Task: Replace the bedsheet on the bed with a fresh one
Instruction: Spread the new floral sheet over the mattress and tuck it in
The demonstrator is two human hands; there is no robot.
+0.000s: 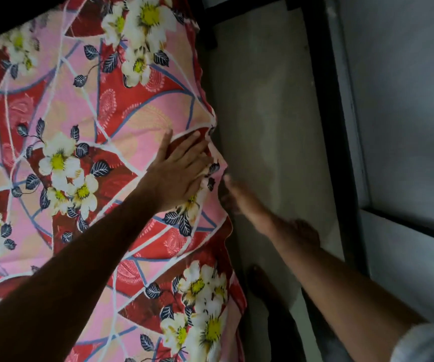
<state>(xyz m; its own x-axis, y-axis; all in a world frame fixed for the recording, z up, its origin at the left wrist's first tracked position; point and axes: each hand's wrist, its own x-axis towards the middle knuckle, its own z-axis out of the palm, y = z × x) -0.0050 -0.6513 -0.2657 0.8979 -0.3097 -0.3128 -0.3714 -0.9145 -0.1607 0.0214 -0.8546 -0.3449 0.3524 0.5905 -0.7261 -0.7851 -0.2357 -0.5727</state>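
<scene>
We see the bedsheet (pixel 85 158) first, since it fills the left and middle of the view: pink and red cloth printed with white flowers, yellow centres and dark blue leaves. It lies spread over the bed, and its right edge runs from the top down to the bottom of the view, hanging a little over the side. Beside that edge lies a strip of pale grey floor (pixel 268 105), and past it a dark frame (pixel 325 100) stands against a grey wall (pixel 406 100).

Our left arm reaches up across the sheet from the lower left. The left hand (pixel 179 171) lies flat on the cloth just inside the right edge, fingers straight and spread, pressing down on the sheet and gripping nothing, so its grip is open. The cloth bunches into small folds near its fingertips.

Our right arm comes in from the lower right, with a pale sleeve (pixel 425 346) at the corner. The right hand (pixel 239 194) reaches to the sheet's edge just beside the left hand. It is blurred, so we cannot tell whether its grip holds the cloth or only touches it
</scene>
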